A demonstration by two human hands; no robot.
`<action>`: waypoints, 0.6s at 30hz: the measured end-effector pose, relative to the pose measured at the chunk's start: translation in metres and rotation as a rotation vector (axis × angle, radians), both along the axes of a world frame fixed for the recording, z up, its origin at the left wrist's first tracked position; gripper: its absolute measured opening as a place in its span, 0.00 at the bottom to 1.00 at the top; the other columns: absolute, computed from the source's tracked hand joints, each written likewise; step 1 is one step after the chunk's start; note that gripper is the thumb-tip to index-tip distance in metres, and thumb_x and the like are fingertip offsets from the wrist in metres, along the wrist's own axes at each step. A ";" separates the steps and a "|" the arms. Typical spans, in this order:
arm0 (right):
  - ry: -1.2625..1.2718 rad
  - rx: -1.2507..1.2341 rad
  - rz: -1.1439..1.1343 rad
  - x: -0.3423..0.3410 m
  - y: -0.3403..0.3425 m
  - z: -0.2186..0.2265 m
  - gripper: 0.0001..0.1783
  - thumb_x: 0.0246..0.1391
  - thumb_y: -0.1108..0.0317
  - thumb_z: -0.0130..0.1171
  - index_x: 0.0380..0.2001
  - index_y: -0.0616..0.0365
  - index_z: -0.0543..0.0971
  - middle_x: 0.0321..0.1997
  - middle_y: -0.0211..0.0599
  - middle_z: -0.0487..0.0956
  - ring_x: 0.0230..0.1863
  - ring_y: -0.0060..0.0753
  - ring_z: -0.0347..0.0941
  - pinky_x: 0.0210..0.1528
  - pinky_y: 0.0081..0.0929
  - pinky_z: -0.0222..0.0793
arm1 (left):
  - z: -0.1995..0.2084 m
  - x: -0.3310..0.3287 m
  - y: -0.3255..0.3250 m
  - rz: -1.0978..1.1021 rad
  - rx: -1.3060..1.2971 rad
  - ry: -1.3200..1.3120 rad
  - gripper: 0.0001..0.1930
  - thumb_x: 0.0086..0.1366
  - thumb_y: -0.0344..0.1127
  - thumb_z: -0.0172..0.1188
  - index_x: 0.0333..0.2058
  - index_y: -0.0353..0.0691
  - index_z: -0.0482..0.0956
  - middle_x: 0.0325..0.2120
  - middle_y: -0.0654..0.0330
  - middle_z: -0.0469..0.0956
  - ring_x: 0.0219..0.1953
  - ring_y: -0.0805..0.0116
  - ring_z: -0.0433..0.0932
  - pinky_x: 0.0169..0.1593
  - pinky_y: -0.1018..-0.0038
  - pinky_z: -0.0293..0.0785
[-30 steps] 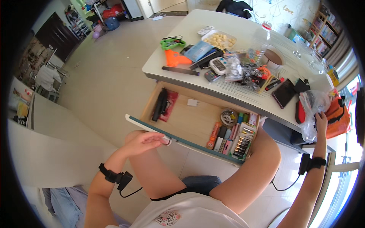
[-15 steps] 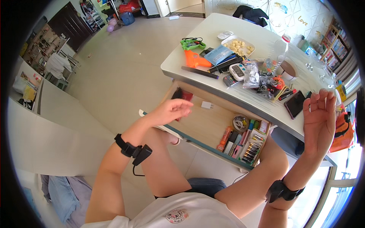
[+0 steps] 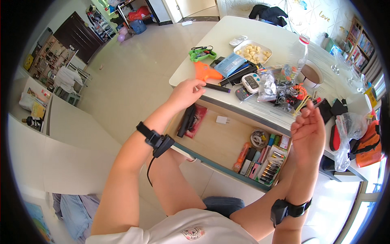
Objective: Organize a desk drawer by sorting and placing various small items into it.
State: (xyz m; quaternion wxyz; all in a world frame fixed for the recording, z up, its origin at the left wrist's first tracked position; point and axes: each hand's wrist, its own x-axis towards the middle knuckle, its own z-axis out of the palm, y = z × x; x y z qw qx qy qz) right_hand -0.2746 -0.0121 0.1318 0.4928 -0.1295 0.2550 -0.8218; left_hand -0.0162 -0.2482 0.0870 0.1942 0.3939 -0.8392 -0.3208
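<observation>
My left hand (image 3: 187, 94) reaches the table's near edge, with thumb and fingertips closed on the left end of a dark marker pen (image 3: 218, 88). The pen's held end is hidden by the fingers. Just behind it lies an orange gun-shaped tool (image 3: 207, 71). My right hand (image 3: 308, 132) hovers palm up by the table's right front part, fingers loosely curled and apart, holding nothing visible. Its fingertips overlap the view of a cluster of small items near a red-capped marker. Below my hands, the open drawer (image 3: 215, 156) holds a white charger plug (image 3: 222, 119).
The drawer also has a red packet (image 3: 198, 122), a coiled cable (image 3: 258, 138) and packaged batteries (image 3: 270, 166). Across the table (image 3: 227, 30) stand a white timer (image 3: 251, 82), a plastic bottle (image 3: 299, 53), a plate of pale nuts (image 3: 254, 51) and a cup (image 3: 311, 75).
My left hand has moved from over the drawer up to the marker pen and taken its end. My right hand has come inward to the left and lower. The view has shifted slightly.
</observation>
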 end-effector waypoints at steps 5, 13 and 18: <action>0.061 0.140 0.208 0.034 -0.004 -0.004 0.15 0.57 0.61 0.44 0.39 0.60 0.72 0.28 0.24 0.69 0.28 0.17 0.62 0.33 0.15 0.58 | -0.002 -0.037 -0.009 -0.098 -0.572 -0.438 0.15 0.51 0.28 0.53 0.39 0.49 0.76 0.35 0.60 0.70 0.43 0.62 0.69 0.40 0.68 0.70; 0.202 0.265 0.374 0.062 -0.009 -0.016 0.14 0.56 0.62 0.47 0.39 0.59 0.74 0.29 0.22 0.71 0.29 0.14 0.62 0.35 0.14 0.58 | -0.006 -0.041 -0.015 -0.205 -0.715 -0.483 0.11 0.47 0.30 0.54 0.33 0.43 0.75 0.29 0.60 0.73 0.38 0.61 0.71 0.36 0.68 0.70; 0.403 0.374 0.374 0.074 -0.015 -0.023 0.28 0.52 0.58 0.54 0.53 0.60 0.64 0.44 0.31 0.70 0.44 0.19 0.64 0.45 0.20 0.58 | 0.028 -0.045 0.029 -0.218 -0.167 -0.128 0.12 0.49 0.32 0.57 0.34 0.37 0.75 0.26 0.59 0.75 0.29 0.67 0.74 0.31 0.73 0.70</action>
